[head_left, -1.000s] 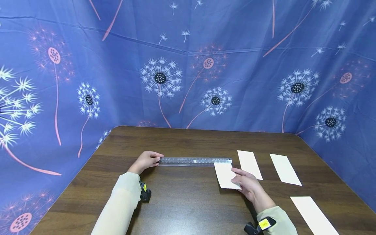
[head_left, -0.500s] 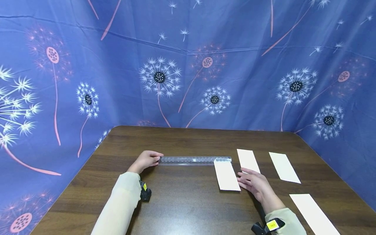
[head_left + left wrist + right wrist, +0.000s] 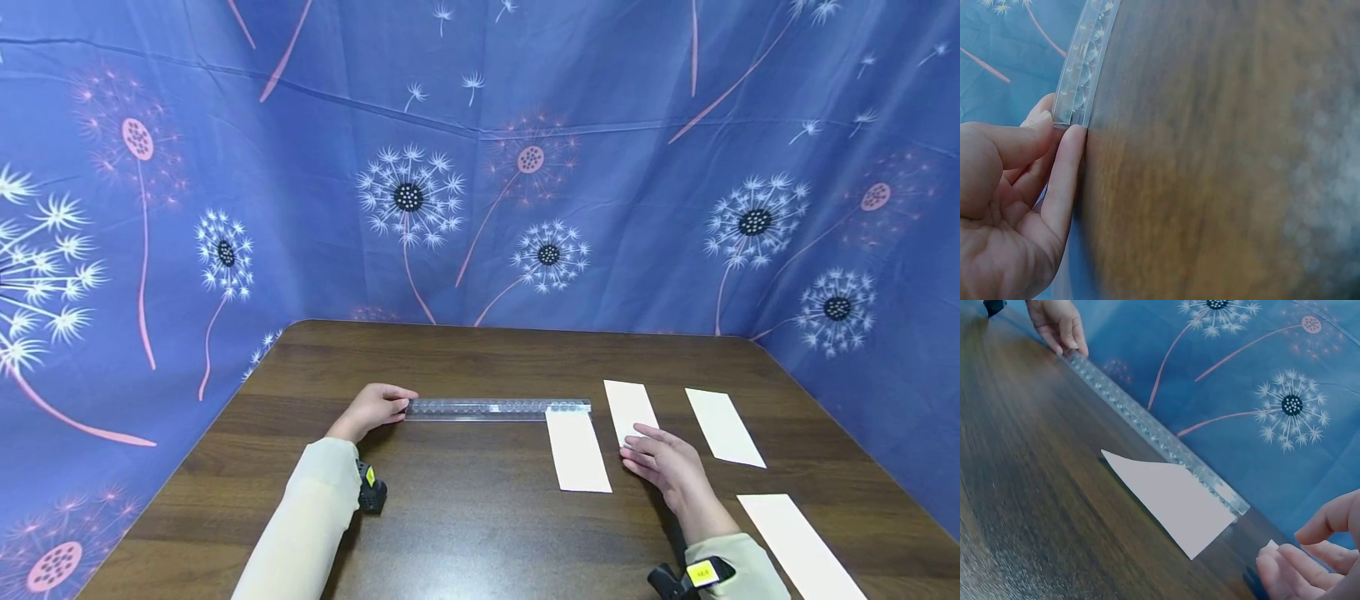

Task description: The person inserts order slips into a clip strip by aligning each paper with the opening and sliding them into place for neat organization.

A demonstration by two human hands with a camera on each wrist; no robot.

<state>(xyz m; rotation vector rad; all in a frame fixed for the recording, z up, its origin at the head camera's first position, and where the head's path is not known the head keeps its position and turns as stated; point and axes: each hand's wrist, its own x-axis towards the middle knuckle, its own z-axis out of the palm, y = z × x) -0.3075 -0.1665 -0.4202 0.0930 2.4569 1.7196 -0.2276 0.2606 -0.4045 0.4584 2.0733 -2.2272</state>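
Note:
A long clear plastic strip with a row of round bumps [image 3: 487, 408] lies across the table. My left hand [image 3: 372, 410] pinches its left end between thumb and fingers, as the left wrist view shows close up. The top edge of one white paper card [image 3: 577, 454] meets the right end of the strip; in the right wrist view this card [image 3: 1175, 500] looks slightly curved. Further right, my right hand [image 3: 671, 471] hovers with loosely bent fingers over the lower part of a second white card [image 3: 628, 404]. Whether its fingertips touch that card is hard to tell.
Two more white cards lie on the right, one farther back [image 3: 726, 427] and one near the front [image 3: 802, 546]. The brown wooden table [image 3: 465, 517] ends at a blue dandelion-print cloth [image 3: 465, 192] behind and at the sides.
My right hand has let go of the first card and moved right to the second one. The released card has settled lower, still against the strip. My left hand stays in place.

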